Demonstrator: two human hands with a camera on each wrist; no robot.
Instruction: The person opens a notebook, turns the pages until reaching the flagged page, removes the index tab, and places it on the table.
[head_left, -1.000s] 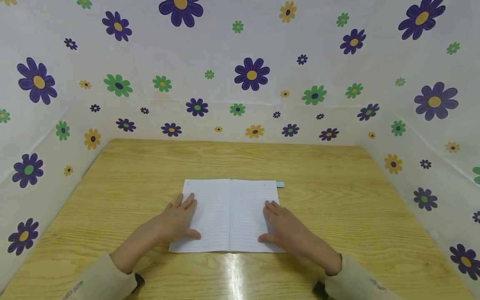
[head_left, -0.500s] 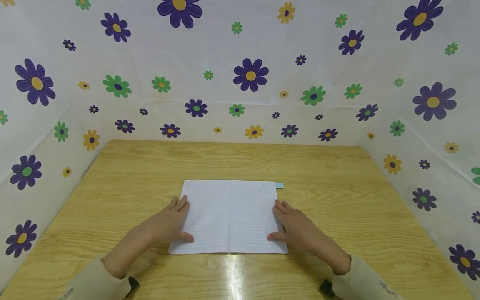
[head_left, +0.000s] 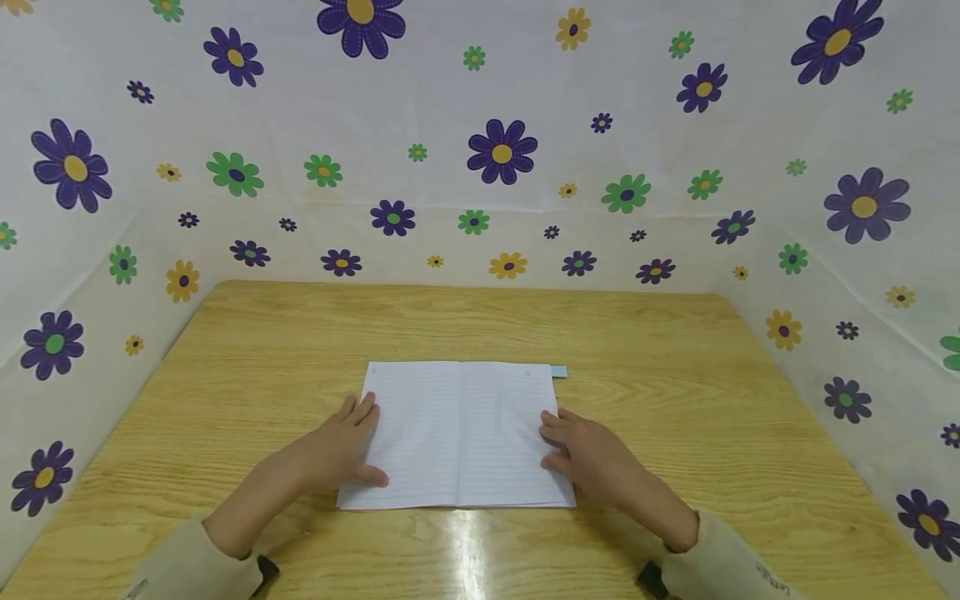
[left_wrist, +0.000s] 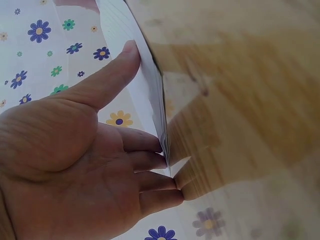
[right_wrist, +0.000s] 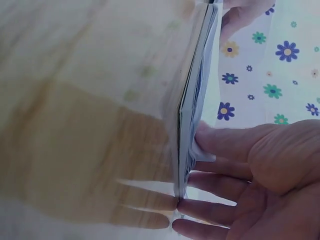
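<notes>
An open lined notebook (head_left: 420,433) lies flat on the table, its blank white pages spread either side of the centre fold. My left hand (head_left: 337,450) rests on the left page's outer edge, thumb spread and fingers extended. The left wrist view shows its thumb (left_wrist: 120,70) over the paper and fingertips at the page edges. At the right edge, my right hand (head_left: 596,454) has its fingers bent and thumb drawn in. In the right wrist view, a lifted bit of page (right_wrist: 204,154) shows between the thumb (right_wrist: 225,142) and fingers, which pinch it.
A light blue tab (head_left: 559,372) sticks out at the notebook's upper right corner. The wooden table (head_left: 480,321) is bordered at the back and sides by white cloth (head_left: 442,100) printed with flowers. Both sleeves come in from the front edge.
Both hands have slid outward to the notebook's side edges. The right hand's fingers and thumb have then bent together at the right page's edge, while the left hand has stayed still.
</notes>
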